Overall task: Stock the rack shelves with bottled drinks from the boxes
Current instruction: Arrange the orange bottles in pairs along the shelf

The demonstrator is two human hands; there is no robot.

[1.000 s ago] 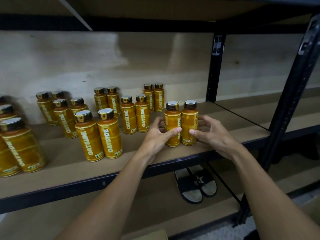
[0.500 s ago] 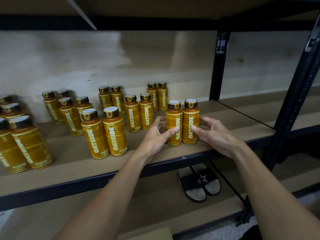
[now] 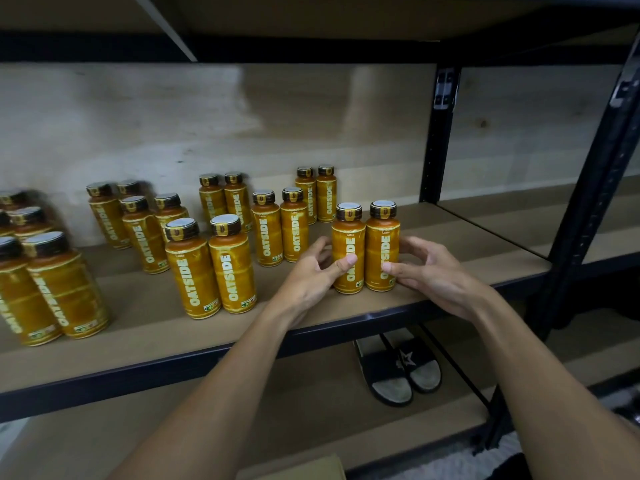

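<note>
Both hands (image 3: 306,284) (image 3: 438,277) curled around two bottles (image 3: 348,233) (image 3: 382,230)

Leftmost bottles (image 3: 14,292) blurred and partly beyond the left edge; box (image 3: 304,467) barely inside bottom edge.

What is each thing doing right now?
left front bottle: upright, capped, touching its twin.
right front bottle: upright, capped.
left hand: holds left front bottle.
right hand: holds right front bottle.
other bottles: upright, capped, paired.
slippers: lying side by side.
</note>
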